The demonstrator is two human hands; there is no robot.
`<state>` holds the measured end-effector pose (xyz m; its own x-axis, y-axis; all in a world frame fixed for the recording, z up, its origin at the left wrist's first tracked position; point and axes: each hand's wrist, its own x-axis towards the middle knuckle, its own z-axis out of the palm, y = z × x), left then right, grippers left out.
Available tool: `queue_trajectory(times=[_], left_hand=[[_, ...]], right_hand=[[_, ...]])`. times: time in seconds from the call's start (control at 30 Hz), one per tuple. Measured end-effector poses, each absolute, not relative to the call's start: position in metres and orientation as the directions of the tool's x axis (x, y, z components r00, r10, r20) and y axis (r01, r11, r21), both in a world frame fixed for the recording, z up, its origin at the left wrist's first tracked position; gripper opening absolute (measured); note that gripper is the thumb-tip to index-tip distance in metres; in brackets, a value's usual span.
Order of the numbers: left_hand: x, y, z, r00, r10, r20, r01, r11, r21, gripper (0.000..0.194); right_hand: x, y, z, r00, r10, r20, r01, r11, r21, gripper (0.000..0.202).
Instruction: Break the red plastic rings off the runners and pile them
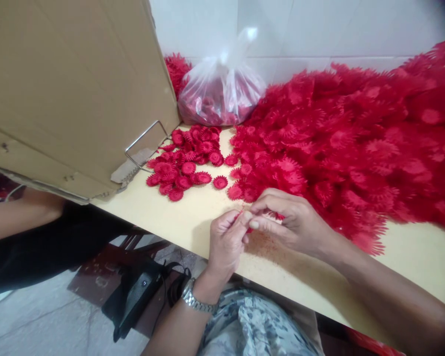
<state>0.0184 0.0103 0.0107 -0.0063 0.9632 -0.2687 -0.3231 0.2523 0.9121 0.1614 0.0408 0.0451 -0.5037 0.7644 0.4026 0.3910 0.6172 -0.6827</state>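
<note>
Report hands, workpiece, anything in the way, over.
Left hand pinching red piece, mostly hidden. Right hand at left fingertips. Red pile close beyond right hand. Nothing seen blocking hands.

Red fringed pieces (356, 143) appear matt, cloth or paper not determinable. The bag (215, 99) is thin, glossy, creased clear plastic; the brown panel (77, 84) is matt cardboard, rough where torn. Wire frame (141, 135) and watch bracelet (200, 303) show shiny metal; the tabletop (163, 217) is smooth with faint sheen
</note>
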Motion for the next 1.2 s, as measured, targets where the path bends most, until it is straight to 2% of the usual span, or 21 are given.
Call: queue_trajectory(times=[0.2,0.33,0.47,0.57,0.67,0.77,0.83,0.87,0.93,1.0,1.03,1.1,1.2], left_hand=[[0.017,0.008,0.008,0.042,0.971,-0.236,-0.246,0.239,0.939,0.043],[0.014,0.005,0.005,0.11,0.976,-0.188,-0.215,0.208,0.954,0.042],[0.013,0.003,0.005,0.182,0.973,-0.142,-0.228,0.182,0.956,0.03],[0.012,0.003,0.004,0.142,0.982,-0.129,-0.233,0.159,0.959,0.029],[0.012,0.0,0.004,0.09,0.989,-0.115,-0.236,0.133,0.963,0.029],[0.012,-0.003,0.003,0.071,0.991,-0.112,-0.24,0.126,0.963,0.027],[0.013,-0.005,0.003,0.077,0.989,-0.128,-0.257,0.143,0.956,0.025],[0.013,-0.004,0.003,0.088,0.986,-0.139,-0.272,0.159,0.949,0.023],[0.013,-0.003,0.005,0.12,0.979,-0.163,-0.307,0.193,0.932,0.02],[0.014,0.0,0.006,0.134,0.973,-0.19,-0.332,0.225,0.916,0.017],[0.013,0.002,0.007,0.132,0.969,-0.208,-0.344,0.241,0.907,0.015],[0.013,0.005,0.009,0.126,0.96,-0.251,-0.387,0.28,0.879,0.011],[0.013,0.008,0.012,0.143,0.948,-0.285,-0.498,0.318,0.807,0.012]], right_hand=[[0.162,0.041,0.043,-0.563,0.797,0.219,0.296,0.441,-0.847,0.01],[0.164,0.042,0.044,-0.519,0.839,0.166,0.297,0.359,-0.885,0.013],[0.163,0.042,0.043,-0.456,0.861,0.227,0.404,0.428,-0.809,0.011],[0.159,0.039,0.041,-0.384,0.868,0.316,0.475,0.479,-0.738,0.01],[0.158,0.038,0.04,-0.283,0.89,0.358,0.493,0.455,-0.741,0.01],[0.168,0.044,0.045,-0.103,0.914,0.393,0.521,0.386,-0.761,0.01],[0.18,0.053,0.049,0.013,0.869,0.495,0.638,0.374,-0.673,0.009],[0.186,0.057,0.05,0.022,0.821,0.571,0.726,0.38,-0.574,0.008],[0.196,0.066,0.049,-0.064,0.725,0.686,0.88,0.365,-0.304,0.008],[0.202,0.072,0.045,-0.188,0.704,0.685,0.942,0.327,-0.077,0.013],[0.203,0.073,0.042,-0.228,0.718,0.658,0.951,0.308,-0.006,0.015],[0.203,0.074,0.038,-0.275,0.754,0.596,0.955,0.287,0.077,0.019],[0.203,0.073,0.038,-0.308,0.749,0.586,0.949,0.288,0.129,0.021]])
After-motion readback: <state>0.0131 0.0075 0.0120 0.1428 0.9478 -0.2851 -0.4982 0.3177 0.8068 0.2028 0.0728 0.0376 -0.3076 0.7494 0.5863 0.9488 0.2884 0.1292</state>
